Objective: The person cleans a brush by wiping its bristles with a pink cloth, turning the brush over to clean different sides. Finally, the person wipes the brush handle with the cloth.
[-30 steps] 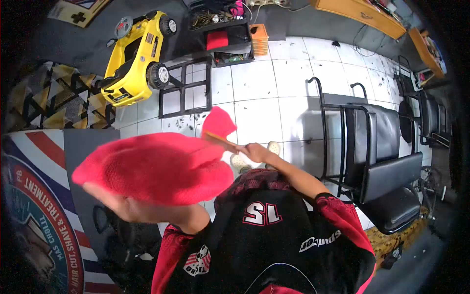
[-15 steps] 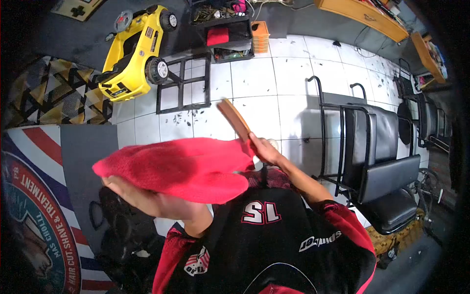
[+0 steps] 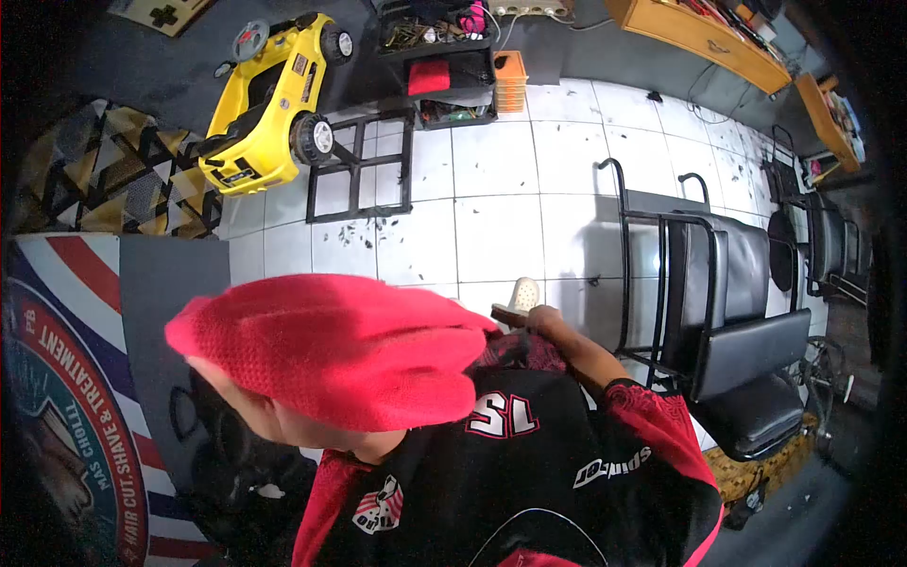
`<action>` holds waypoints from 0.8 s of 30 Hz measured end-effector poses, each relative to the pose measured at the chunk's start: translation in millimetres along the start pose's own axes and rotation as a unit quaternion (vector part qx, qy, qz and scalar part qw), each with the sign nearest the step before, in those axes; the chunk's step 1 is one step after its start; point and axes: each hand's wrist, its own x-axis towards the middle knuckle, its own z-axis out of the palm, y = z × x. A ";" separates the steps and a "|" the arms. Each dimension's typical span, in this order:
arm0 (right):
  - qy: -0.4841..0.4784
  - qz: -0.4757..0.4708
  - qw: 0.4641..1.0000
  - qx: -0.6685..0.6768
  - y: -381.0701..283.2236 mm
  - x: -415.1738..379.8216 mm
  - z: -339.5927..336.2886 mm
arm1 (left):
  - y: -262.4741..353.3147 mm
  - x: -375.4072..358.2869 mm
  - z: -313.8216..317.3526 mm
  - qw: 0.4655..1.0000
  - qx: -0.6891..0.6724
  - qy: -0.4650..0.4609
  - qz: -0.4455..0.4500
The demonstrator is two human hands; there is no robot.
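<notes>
Red cloth (image 3: 331, 350) covers the left hand (image 3: 238, 397), its grip not discernible; loose folds are best gathered clear of the brown tool (image 3: 508, 316) held in the right hand (image 3: 545, 321).

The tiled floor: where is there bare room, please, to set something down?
Mostly bare white tiles lie between the black frame and the nearest black chair. Dark bits lie scattered at the frame's near edge; chairs crowd the right side.
</notes>
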 end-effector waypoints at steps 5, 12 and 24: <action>0.080 -0.076 0.981 0.161 -25.8 6.6 -46.3 | -28.4 -2.5 -4.9 0.999 -0.027 -0.028 -0.005; 0.090 -0.384 0.715 0.577 -210.1 -155.5 -210.0 | -5.0 3.4 43.5 0.890 -0.265 -0.221 -0.299; 0.053 0.005 0.992 0.117 -41.0 -12.9 -52.3 | 16.7 43.6 -3.0 0.867 -0.415 -0.116 -0.248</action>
